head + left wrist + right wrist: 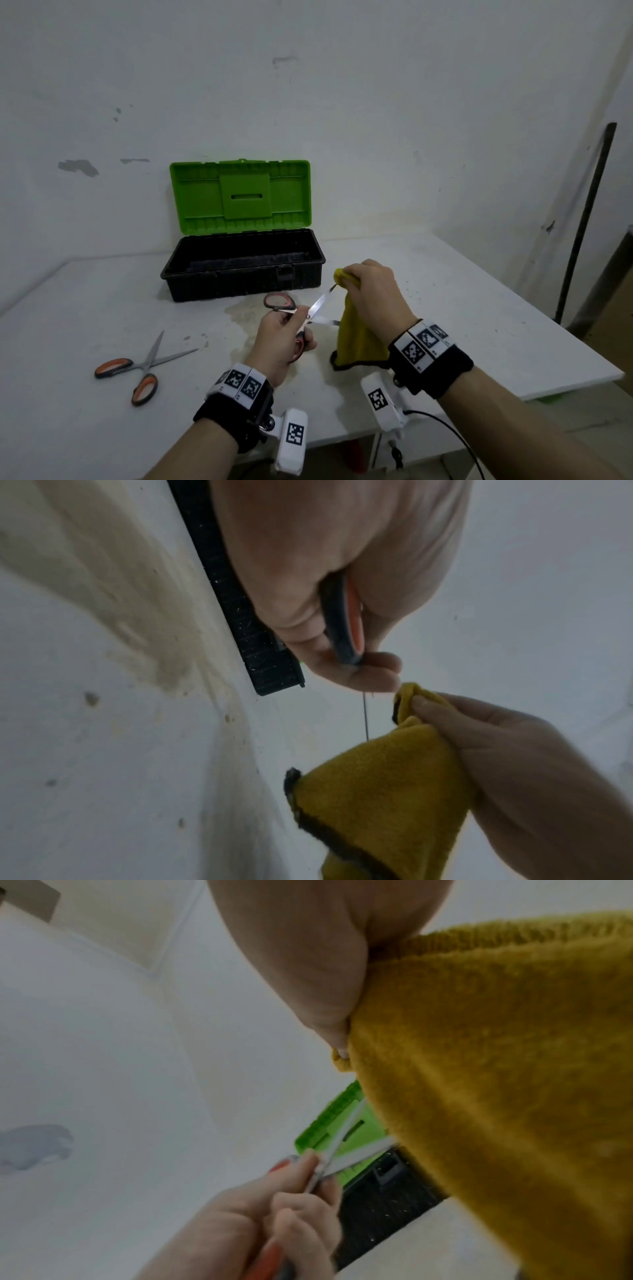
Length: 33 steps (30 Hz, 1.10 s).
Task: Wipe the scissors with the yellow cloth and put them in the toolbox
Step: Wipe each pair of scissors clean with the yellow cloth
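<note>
2 bare hands over a white table (445, 308), scuffed and stained near the middle. Against the wall at the back of that table, a toolbox (243, 274): black tub, green lid (239, 193) swung up and open, nothing discernible inside the dark tub. Just in front of the toolbox and held clear of the tabletop, a yellow cloth (356, 339) with dark edging, hanging down in a loose cone from the right hand (376, 291). Fingers and thumb of that hand curled together and pinching the top fold of the cloth, bunched over the tip of 1 blade. Left of the cloth, the left hand (279, 339), fingers curled and clamped round the lower red-and-black handle of the held scissors (317, 308). Blades spread wide apart: upper blade angled up and right with its tip buried in the pinched cloth, lower blade pointing right and reaching the hanging fabric. Upper handle loop free, sticking out above the thumb. Seen from the left wrist, the same grip (342, 601) closed on the handle, with a thin blade edge running down to the cloth (394, 791). Well apart on the left of the table, a second pair of scissors (144, 370) with orange-and-black handles, lying flat, blades open, touched by neither hand.
</note>
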Each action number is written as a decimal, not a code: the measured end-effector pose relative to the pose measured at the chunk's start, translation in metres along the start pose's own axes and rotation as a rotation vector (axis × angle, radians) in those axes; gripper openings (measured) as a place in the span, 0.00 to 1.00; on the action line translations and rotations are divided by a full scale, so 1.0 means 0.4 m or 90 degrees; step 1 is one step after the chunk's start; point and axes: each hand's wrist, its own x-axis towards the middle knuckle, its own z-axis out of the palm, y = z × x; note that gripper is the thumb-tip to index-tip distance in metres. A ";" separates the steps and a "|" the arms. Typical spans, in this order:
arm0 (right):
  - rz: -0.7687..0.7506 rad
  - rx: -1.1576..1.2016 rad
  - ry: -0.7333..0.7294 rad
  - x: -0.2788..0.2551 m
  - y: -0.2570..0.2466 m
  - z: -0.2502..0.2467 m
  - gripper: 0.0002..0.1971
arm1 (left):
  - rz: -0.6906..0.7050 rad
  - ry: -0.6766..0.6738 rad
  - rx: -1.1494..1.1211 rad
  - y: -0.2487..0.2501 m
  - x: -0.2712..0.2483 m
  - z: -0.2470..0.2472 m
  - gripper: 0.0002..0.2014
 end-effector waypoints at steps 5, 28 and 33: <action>-0.093 0.030 -0.040 -0.058 -0.061 -0.003 0.12 | -0.055 0.038 -0.130 0.016 0.004 0.000 0.15; -0.267 -0.098 -0.156 -0.073 -0.077 0.039 0.12 | 0.005 0.041 -0.115 0.015 -0.004 -0.002 0.13; -0.288 -0.088 -0.141 -0.075 -0.075 0.048 0.12 | -0.005 0.089 -0.091 0.007 0.000 0.010 0.22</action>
